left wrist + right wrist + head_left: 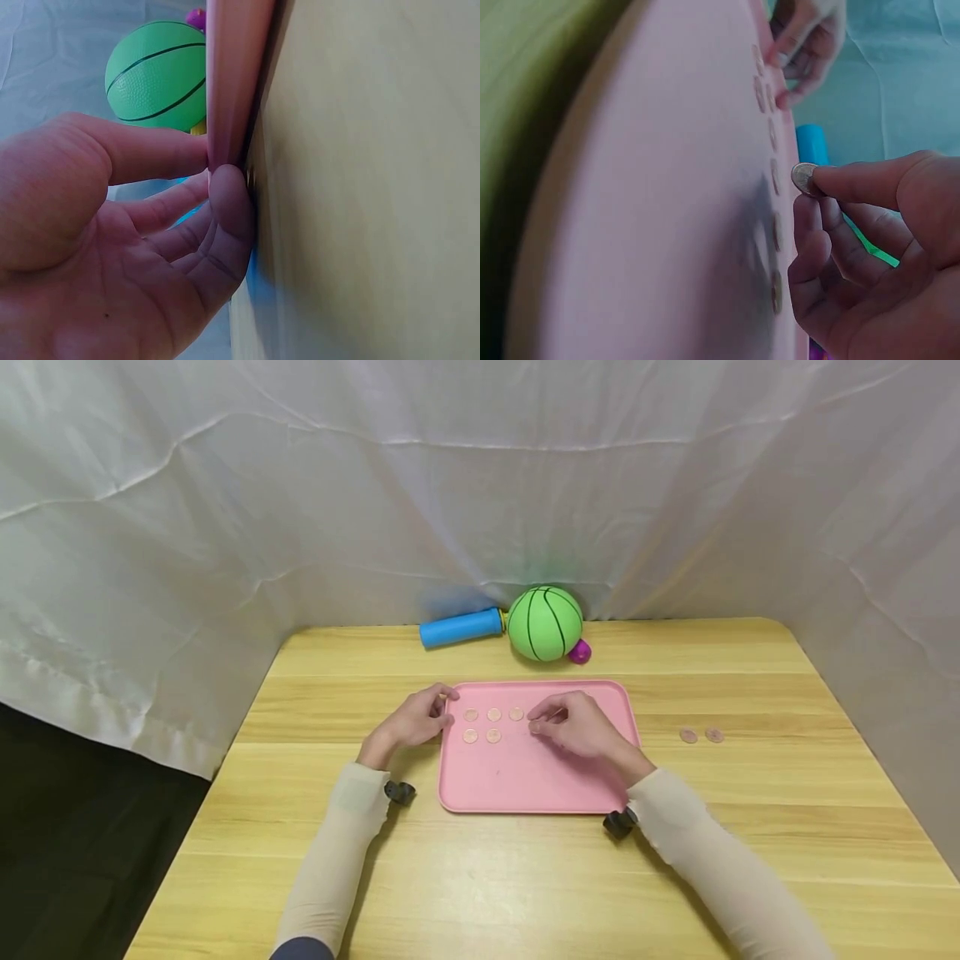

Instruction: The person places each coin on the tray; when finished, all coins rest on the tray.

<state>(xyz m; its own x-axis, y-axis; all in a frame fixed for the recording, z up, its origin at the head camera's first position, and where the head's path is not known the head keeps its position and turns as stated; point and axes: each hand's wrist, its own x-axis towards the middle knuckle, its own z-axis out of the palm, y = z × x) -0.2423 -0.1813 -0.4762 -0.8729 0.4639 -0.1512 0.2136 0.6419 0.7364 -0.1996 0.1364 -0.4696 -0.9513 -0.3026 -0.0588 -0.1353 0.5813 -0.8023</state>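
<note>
Over the pink tray (525,793), my right hand (576,723) pinches a coin (805,180) between thumb and fingers, just above the tray's surface. My left hand (411,717) grips the tray's left rim (229,90), the thumb on one side and a curled finger on the other. Several coins lie flat on the tray in two rows, among them an upper-row coin (493,714) and a lower-row coin (470,736). In the right wrist view, more coins, such as one coin (777,292), lie on the tray where my right hand hides them from the head view.
Right of the tray, two coins (688,736) lie on the wooden table (495,885). Behind the tray are a green ball (545,623), a blue cylinder (461,629) with a yellow end, and a small purple object (580,652). A pale curtain (480,510) hangs around the table.
</note>
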